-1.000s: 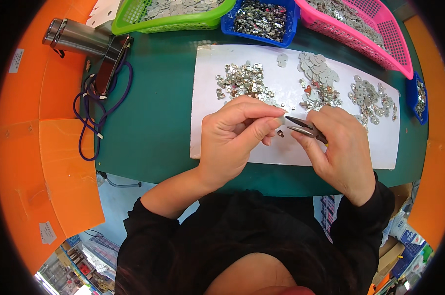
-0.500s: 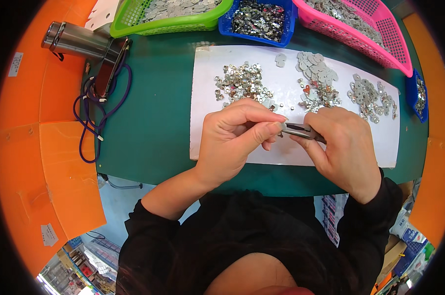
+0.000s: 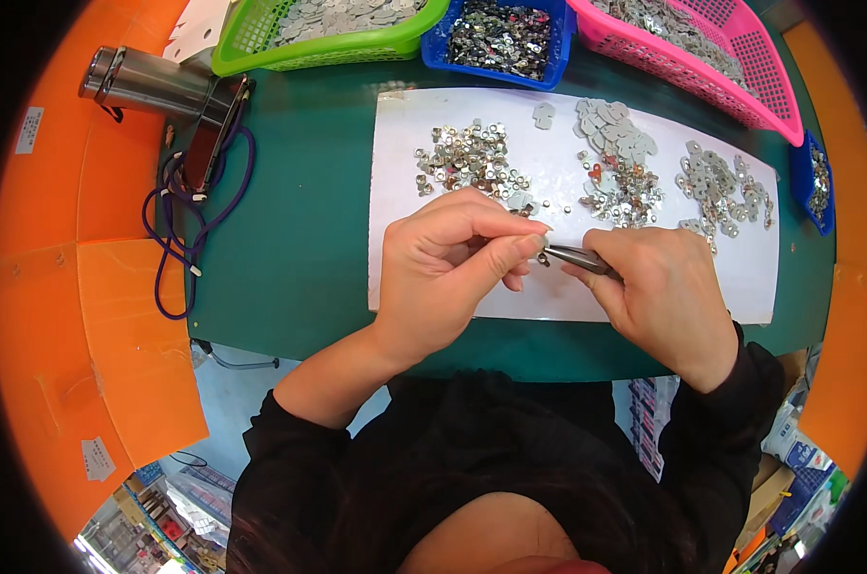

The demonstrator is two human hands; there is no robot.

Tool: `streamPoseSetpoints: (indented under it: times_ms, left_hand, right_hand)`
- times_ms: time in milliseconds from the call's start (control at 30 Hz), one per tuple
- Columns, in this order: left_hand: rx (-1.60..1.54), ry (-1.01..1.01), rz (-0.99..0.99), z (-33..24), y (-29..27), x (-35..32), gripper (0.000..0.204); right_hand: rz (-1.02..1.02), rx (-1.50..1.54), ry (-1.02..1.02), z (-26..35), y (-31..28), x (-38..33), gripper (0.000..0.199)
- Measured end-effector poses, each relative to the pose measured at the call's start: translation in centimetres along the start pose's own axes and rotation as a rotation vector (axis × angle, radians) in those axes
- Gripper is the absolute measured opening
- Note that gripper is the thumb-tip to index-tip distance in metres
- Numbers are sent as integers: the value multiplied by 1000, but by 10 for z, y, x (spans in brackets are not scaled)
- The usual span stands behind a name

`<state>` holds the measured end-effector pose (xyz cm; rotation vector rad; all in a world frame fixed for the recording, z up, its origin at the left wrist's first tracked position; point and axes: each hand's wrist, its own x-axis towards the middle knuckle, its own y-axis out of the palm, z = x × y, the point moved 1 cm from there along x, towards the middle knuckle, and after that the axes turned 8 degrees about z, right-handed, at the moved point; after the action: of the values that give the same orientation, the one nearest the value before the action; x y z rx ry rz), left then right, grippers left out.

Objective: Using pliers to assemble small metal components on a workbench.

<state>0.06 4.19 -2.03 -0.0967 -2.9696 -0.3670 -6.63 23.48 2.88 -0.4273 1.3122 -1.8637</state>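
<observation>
My left hand pinches a small metal piece between thumb and forefinger; most of it is hidden by the fingertips. My right hand is wrapped round a pair of pliers, whose narrow jaws point left and meet the piece at my left fingertips. Both hands are over a white board. Beyond them on the board lie a heap of shiny metal pieces, a stack of flat grey plates, shiny clips and a heap of grey metal pieces.
Along the back of the green table stand a green basket, a blue bin and a pink basket, all holding metal parts. A smaller blue bin is at right. A steel flask and a purple cord lie left.
The pliers' jaws were apart and now look closed together at the left fingertips. Both hands have shifted slightly left.
</observation>
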Motion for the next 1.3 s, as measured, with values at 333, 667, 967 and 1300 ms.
streamPoseSetpoints:
  times_ms: [333, 667, 967, 1300]
  left_hand:
    - [-30, -67, 11, 2, 2, -1, 10]
    - [39, -59, -8, 1, 4, -3, 8]
    - [28, -102, -7, 0, 4, -2, 9]
    - [91, -114, 3, 2, 5, 0, 11]
  right_hand:
    - [-23, 40, -16, 0, 2, 1, 22]
    - [44, 53, 0, -3, 2, 1, 22]
    - [79, 61, -1, -6, 4, 1, 21]
    - [165, 158, 15, -11, 4, 3, 24]
